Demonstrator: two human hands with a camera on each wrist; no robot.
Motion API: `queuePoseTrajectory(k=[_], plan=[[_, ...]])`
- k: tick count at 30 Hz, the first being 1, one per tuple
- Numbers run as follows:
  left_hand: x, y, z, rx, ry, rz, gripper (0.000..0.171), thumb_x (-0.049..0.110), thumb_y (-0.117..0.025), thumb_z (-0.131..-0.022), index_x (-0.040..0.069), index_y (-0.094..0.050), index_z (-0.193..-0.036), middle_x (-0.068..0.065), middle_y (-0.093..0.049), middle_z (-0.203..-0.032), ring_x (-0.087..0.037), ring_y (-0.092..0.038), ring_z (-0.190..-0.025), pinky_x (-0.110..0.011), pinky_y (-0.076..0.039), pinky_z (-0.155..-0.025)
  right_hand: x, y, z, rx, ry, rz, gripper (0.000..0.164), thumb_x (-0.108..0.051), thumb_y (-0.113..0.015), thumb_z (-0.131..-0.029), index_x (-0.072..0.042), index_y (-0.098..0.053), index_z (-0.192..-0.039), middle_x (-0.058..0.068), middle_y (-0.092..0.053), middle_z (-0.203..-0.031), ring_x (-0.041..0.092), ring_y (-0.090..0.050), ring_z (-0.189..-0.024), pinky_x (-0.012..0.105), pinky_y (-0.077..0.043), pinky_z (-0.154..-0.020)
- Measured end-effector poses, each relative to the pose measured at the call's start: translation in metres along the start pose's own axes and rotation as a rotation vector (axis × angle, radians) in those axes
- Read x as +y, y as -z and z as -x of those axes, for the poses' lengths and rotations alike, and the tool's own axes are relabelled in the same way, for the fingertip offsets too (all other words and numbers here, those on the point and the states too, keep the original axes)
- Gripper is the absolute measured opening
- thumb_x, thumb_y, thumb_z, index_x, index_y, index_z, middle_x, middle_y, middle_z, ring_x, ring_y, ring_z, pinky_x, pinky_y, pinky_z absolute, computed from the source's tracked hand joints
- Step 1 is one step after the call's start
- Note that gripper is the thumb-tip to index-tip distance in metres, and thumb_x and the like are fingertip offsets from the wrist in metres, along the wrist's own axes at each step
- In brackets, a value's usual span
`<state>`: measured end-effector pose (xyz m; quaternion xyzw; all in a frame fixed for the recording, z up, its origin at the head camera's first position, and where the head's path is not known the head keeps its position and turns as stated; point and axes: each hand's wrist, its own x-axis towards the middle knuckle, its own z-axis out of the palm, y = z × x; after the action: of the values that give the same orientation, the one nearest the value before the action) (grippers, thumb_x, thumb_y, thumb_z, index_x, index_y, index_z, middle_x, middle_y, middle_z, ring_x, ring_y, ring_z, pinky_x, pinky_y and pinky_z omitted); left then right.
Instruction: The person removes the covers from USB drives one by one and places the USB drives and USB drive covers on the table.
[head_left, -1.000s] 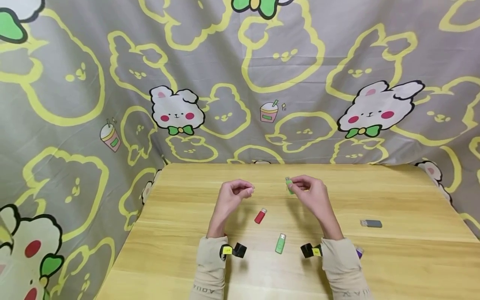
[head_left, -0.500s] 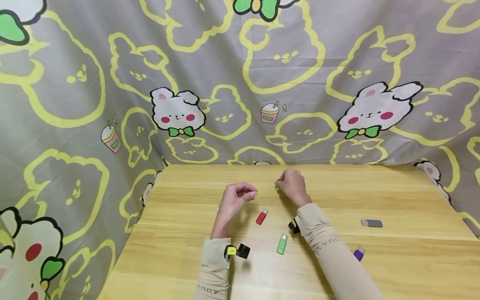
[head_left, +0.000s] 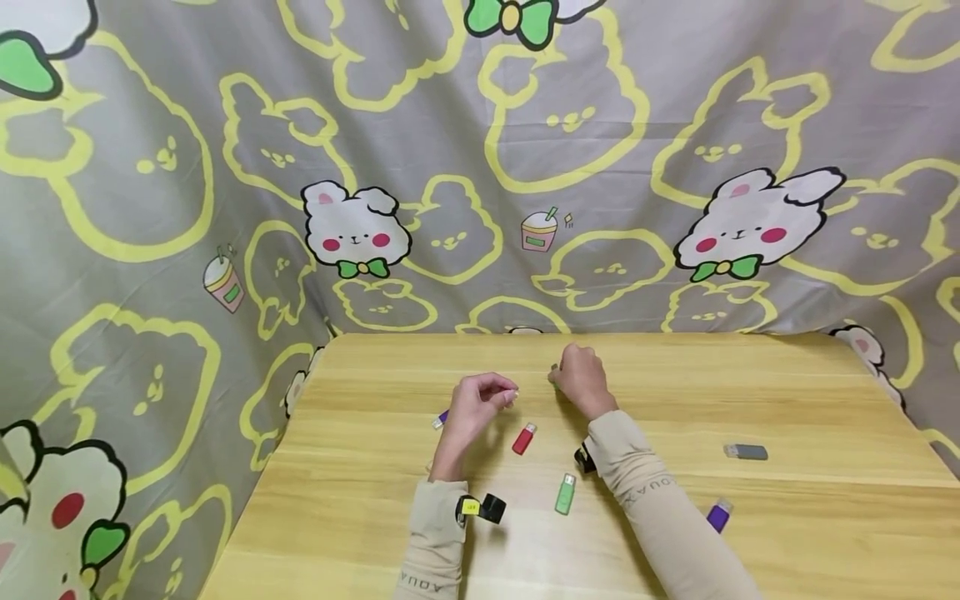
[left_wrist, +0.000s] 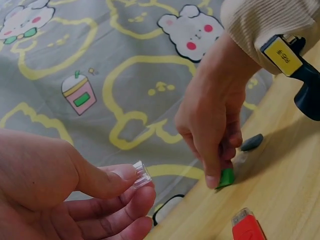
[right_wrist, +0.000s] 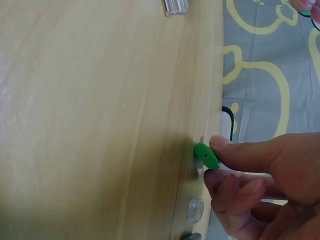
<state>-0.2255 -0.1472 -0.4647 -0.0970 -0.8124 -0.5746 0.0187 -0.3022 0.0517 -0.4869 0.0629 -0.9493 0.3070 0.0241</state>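
Observation:
My left hand [head_left: 474, 408] pinches a small clear plastic cap [left_wrist: 142, 175] between thumb and forefinger, held above the table. Toward the table's far edge, my right hand [head_left: 587, 379] grips a green USB flash drive [right_wrist: 206, 155] with thumb and fingers, low at the tabletop. In the head view that drive is mostly hidden by the hand. A red USB flash drive [head_left: 525, 438] lies between the hands and nearer to me. Closer still is another green USB flash drive [head_left: 566, 494].
On the wooden table [head_left: 360, 517], a grey USB flash drive [head_left: 750, 452] and a purple one [head_left: 718, 517] lie to the right. A second purple drive [head_left: 441, 419] is partly hidden behind my left hand. A patterned curtain [head_left: 450, 125] hangs behind the table.
The right hand has turned over and moved left, bringing the green USB flash drive down to the table. My left hand, still pinching the cap, has shifted slightly right, uncovering the left purple drive.

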Motion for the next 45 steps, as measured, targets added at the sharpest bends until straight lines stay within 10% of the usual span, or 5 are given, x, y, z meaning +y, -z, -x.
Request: queuePoseTrajectory(k=[9,14,25,36,45], plan=[[-0.006,-0.01,-0.007,-0.026,0.044,-0.058,0.005,-0.004,-0.072,-0.093,-0.004,-0.075,-0.096,-0.012,-0.074,-0.084,-0.039,-0.07,-0.08,-0.025,-0.056,-0.067,0.005,0.012,0.011,0.02,0.02,-0.032,0.043,-0.008,-0.076,-0.091,-0.008,-0.056,-0.052,-0.002,-0.044,-0.049,0.013,-0.037,-0.049,0.027,-0.036,-0.05],[-0.005,-0.018,-0.033,-0.031,0.046,-0.26,0.004,-0.001,-0.075,-0.091,0.003,-0.075,-0.092,-0.003,-0.072,-0.081,-0.017,-0.066,-0.073,-0.026,-0.054,-0.067,0.0,0.045,0.026,0.045,0.065,-0.063,0.019,-0.016,-0.078,-0.092,0.0,-0.074,-0.083,0.008,-0.07,-0.074,0.018,-0.06,-0.061,0.036,-0.05,-0.059],[-0.022,-0.039,-0.077,-0.155,0.013,-0.539,0.008,0.001,-0.075,-0.091,0.005,-0.078,-0.085,-0.002,-0.073,-0.078,-0.01,-0.058,-0.067,-0.026,-0.049,-0.066,0.018,0.11,0.087,-0.039,0.028,-0.172,0.02,-0.016,-0.07,-0.099,0.002,-0.072,-0.109,0.011,-0.073,-0.093,0.018,-0.071,-0.07,0.032,-0.053,-0.059],[-0.029,-0.049,-0.08,-0.113,-0.009,-0.53,0.007,0.001,-0.073,-0.093,0.004,-0.08,-0.093,-0.003,-0.075,-0.086,-0.016,-0.065,-0.079,-0.031,-0.055,-0.074,0.049,0.128,0.115,0.026,0.019,-0.161,0.018,-0.015,-0.07,-0.098,-0.001,-0.074,-0.107,0.003,-0.075,-0.087,0.019,-0.071,-0.075,0.032,-0.052,-0.062],[-0.004,-0.026,-0.056,-0.01,-0.061,-0.322,0.014,0.002,-0.067,-0.098,-0.001,-0.076,-0.108,-0.009,-0.074,-0.097,-0.022,-0.069,-0.086,-0.033,-0.057,-0.075,0.061,0.161,0.129,0.133,0.107,-0.107,0.019,-0.013,-0.069,-0.099,-0.003,-0.073,-0.114,0.012,-0.075,-0.1,0.033,-0.072,-0.089,0.047,-0.059,-0.073]])
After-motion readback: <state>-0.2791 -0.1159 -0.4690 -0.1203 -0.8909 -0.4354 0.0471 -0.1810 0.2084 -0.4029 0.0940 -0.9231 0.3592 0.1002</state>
